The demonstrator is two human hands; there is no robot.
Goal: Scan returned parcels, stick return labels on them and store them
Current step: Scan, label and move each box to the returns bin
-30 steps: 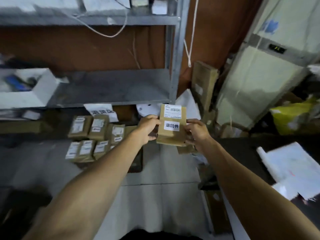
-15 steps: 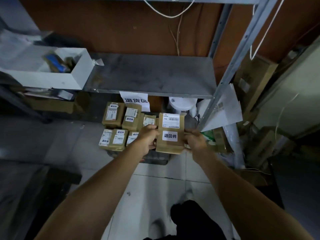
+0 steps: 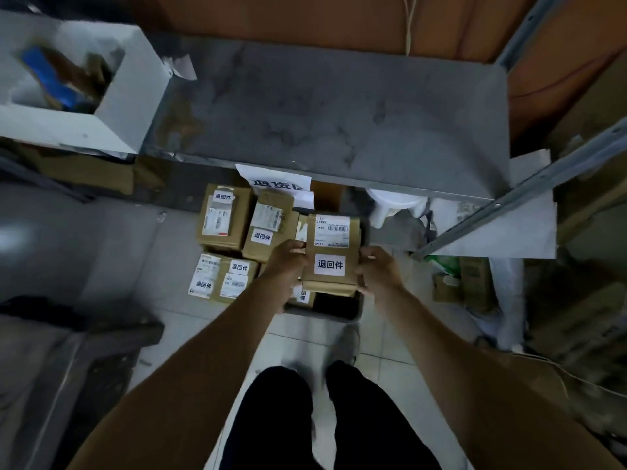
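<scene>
I hold a small brown cardboard parcel (image 3: 330, 283) between both hands, low over a dark bin (image 3: 342, 312) on the floor. It carries a barcode label at the top and a white return label (image 3: 329, 264) below. My left hand (image 3: 286, 262) grips its left side and my right hand (image 3: 376, 269) grips its right side. Several similar labelled parcels (image 3: 225, 220) lie stacked to the left, under the shelf.
A grey metal shelf (image 3: 339, 110) juts out above the parcels, with a white open box (image 3: 129, 96) at its left end. A slanted metal upright (image 3: 529, 195) stands at the right, with cardboard clutter (image 3: 475, 283) beyond it. My legs (image 3: 325, 418) stand on pale floor tiles.
The view has tilted down and closed in on the floor stack. Both hands have carried the parcel down towards the bin beside the other parcels.
</scene>
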